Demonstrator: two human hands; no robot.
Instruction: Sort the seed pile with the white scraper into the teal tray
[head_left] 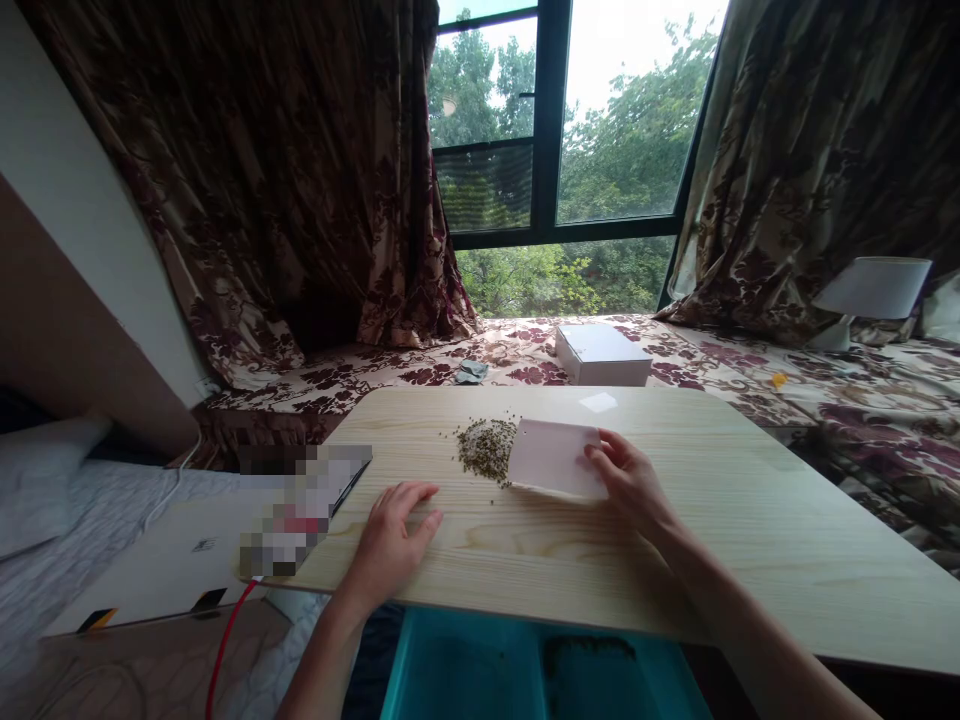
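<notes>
Seeds [486, 450] lie left of the right grip [628, 472], against its white card [553, 458].

COUNT BY KIND, QTY EA.

Hands, qty 2: bare left hand [394, 535], bare right hand [628, 480].
Thin white rectangular sheet [556, 460], qty 1.
Heap of small round greenish-brown grains [486, 449], qty 1; indiv. grains too many & too small to count.
Pale wood-grain table w/ rounded corners [750, 520], qty 1.
Turquoise plastic bin [465, 655], qty 1, w/ 2 compts. visible.
Dark floral fabric curtains [285, 150], qty 2.
Dark-framed glass window [546, 150], qty 1.
White rect. lidded box [604, 347], qty 1.
White-shaded lamp [874, 287], qty 1.
Crumpled grey-green cloth-like pc. [471, 372], qty 1.
Small bright orange item [778, 380], qty 1; type unclear.
Bright red cord [224, 635], qty 1.
Whitish fabric pillow [45, 480], qty 1.
</notes>
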